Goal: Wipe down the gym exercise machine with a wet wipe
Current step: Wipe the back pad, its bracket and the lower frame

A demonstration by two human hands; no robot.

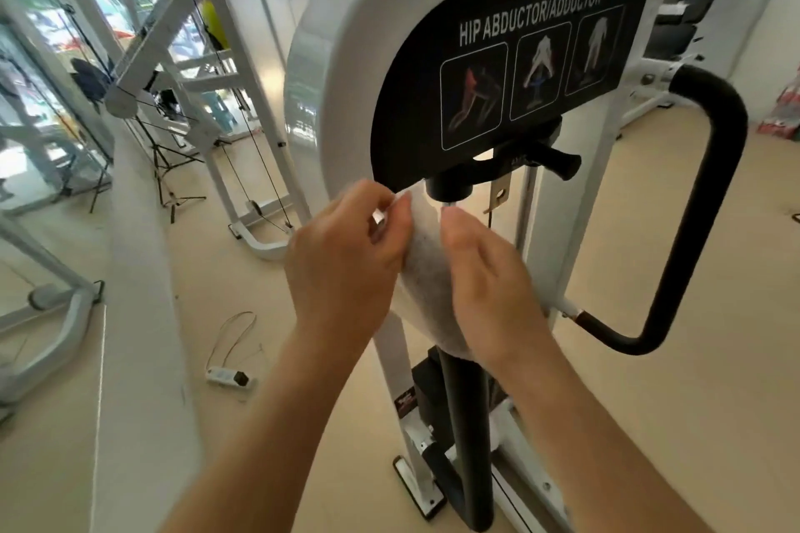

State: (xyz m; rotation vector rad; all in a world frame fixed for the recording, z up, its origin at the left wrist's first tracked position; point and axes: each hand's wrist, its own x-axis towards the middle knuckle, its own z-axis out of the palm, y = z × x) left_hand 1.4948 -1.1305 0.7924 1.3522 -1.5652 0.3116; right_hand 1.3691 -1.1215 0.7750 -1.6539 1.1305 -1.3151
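A white hip abductor/adductor machine [346, 69] stands right in front of me, with a black instruction panel [511, 69] on its curved white shroud. Both my hands are raised just below that panel. A pale grey-white wet wipe [426, 268] hangs between them. My left hand [346, 255] pinches the wipe's upper left corner with its fingertips. The wipe's right side is held under my right hand [485, 268]. Behind the wipe a black upright post [465, 437] runs down toward the floor; its upper part is hidden by the wipe.
A black padded loop handle [697, 203] sticks out on the right. A black adjustment knob [562, 164] sits under the panel. A white cable machine [225, 100] stands behind on the left. A power strip with cord [227, 376] lies on the beige floor.
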